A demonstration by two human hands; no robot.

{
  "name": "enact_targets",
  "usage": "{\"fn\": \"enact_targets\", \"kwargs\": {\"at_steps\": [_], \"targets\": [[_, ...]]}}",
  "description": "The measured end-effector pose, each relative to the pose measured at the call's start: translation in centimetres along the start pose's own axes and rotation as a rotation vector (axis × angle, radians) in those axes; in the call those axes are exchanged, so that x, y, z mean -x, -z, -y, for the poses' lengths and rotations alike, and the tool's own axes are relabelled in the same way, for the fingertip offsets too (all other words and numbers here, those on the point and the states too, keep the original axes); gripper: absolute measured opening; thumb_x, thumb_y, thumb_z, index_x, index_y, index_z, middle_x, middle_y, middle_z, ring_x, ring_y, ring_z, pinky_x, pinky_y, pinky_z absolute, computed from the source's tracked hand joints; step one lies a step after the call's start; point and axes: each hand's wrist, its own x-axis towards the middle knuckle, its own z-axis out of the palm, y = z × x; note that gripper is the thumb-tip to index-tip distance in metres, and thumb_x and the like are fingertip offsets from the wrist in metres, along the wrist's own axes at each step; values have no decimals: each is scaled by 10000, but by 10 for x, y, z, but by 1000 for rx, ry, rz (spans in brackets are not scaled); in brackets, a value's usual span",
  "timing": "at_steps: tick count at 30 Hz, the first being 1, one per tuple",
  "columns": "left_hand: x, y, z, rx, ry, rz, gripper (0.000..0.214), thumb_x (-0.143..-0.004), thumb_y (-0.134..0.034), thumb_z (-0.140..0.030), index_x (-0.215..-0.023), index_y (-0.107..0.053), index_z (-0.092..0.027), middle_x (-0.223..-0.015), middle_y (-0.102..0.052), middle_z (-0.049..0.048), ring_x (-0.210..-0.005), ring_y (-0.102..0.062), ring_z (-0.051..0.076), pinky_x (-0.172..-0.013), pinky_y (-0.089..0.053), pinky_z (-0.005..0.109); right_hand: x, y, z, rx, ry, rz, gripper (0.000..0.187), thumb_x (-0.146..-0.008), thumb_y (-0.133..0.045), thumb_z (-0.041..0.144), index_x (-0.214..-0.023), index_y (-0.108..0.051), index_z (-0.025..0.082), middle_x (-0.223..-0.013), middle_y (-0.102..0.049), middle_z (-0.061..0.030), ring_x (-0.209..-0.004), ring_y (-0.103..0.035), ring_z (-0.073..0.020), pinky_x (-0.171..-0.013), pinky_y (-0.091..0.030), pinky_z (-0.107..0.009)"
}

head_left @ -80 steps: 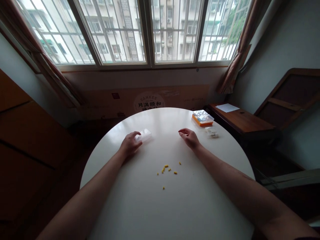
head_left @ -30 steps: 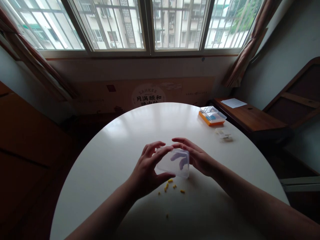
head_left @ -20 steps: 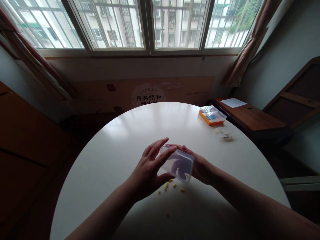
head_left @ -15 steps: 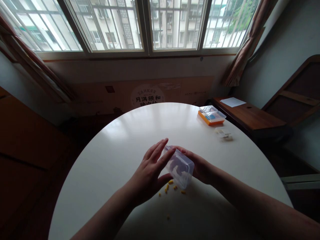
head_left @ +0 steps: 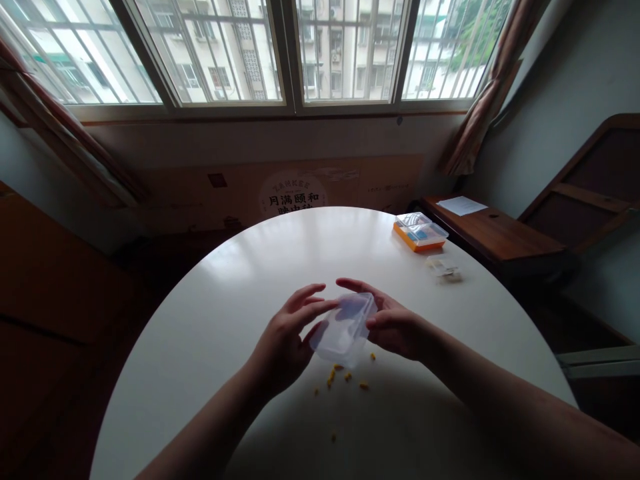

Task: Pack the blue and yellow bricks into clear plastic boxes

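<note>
A clear plastic box point(head_left: 345, 328) is held between my two hands above the white table, tilted. My left hand point(head_left: 290, 333) grips its left side, thumb low and a finger reaching over the top edge. On the other side, my right hand point(head_left: 393, 323) holds the right edge with its thumb in front, the index finger stretched out beyond the box. Just below the box, several small yellow pieces point(head_left: 347, 377) lie scattered on the tabletop; their kind is too small to tell. One more yellow piece point(head_left: 333, 437) lies nearer to me.
The round white table point(head_left: 200, 347) fills the middle. Toward its far right edge stand an orange case with a clear lid point(head_left: 421, 233) and a small clear packet point(head_left: 444, 269). Beyond is a wooden desk point(head_left: 500, 230) bearing a sheet of paper point(head_left: 462, 205).
The clear box has been turned between my hands and shifted slightly left. My right thumb now shows at its right edge. Another yellow piece is visible beneath it.
</note>
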Motion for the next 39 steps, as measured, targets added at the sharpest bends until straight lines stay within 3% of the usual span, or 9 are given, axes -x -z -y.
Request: {"fn": "enact_targets", "kwargs": {"at_steps": [3,6,8,11,15,26,39], "targets": [[-4,1,2,146,138,-132,256,-885,-477,-162,-1024,-687,-210,-1151,-623,78,-1002,-626,212,-812,-587,346,0,-3,-2,108,71,-76,778,-639,-783,185,-1338,-449,268,-1139,-544,-60,-935,-564,-130,-810,-481,-241],[-5,3,2,194,215,-243,247,-913,-449,-233,-1004,-674,-189,-1009,-669,71,-934,-637,213,-797,-575,361,-1,-3,-6,270,139,-181,791,-642,-806,206,-1340,-444,288,-1133,-530,-55,-904,-561,-117,-766,-502,-231],[-4,5,0,152,188,-207,257,-919,-473,-303,-1066,-657,-201,-1087,-659,83,-1005,-621,236,-840,-558,388,-3,-3,-8,355,156,-233,790,-641,-817,215,-1335,-442,277,-1128,-533,-59,-926,-566,-124,-776,-514,-241],[-1,5,-5,-11,100,-25,352,-854,-597,-349,-1189,-614,-241,-1301,-569,99,-1190,-533,286,-975,-487,449,-4,-2,-11,388,153,-226,788,-665,-809,233,-1349,-419,261,-1123,-552,-65,-950,-579,-133,-810,-523,-265],[1,5,-7,-106,84,115,410,-836,-594,-308,-1242,-579,-258,-1308,-570,86,-1192,-539,278,-989,-480,442,-3,-2,-15,397,144,-159,781,-693,-791,223,-1368,-399,257,-1166,-557,-77,-951,-593,-129,-826,-527,-269],[1,4,-9,-122,82,15,340,-781,-548,-264,-1096,-669,-228,-1166,-652,75,-1048,-616,261,-890,-531,411,-2,-7,-18,369,143,-93,808,-728,-762,205,-1414,-340,264,-1231,-536,-95,-953,-606,-128,-834,-544,-280],[3,4,-12,-206,-27,-86,307,-756,-646,-266,-1053,-694,-206,-1090,-706,74,-986,-669,249,-848,-563,394,5,-21,-16,396,179,-146,876,-719,-775,218,-1438,-278,271,-1193,-547,-85,-966,-602,-123,-825,-532,-249]]}}
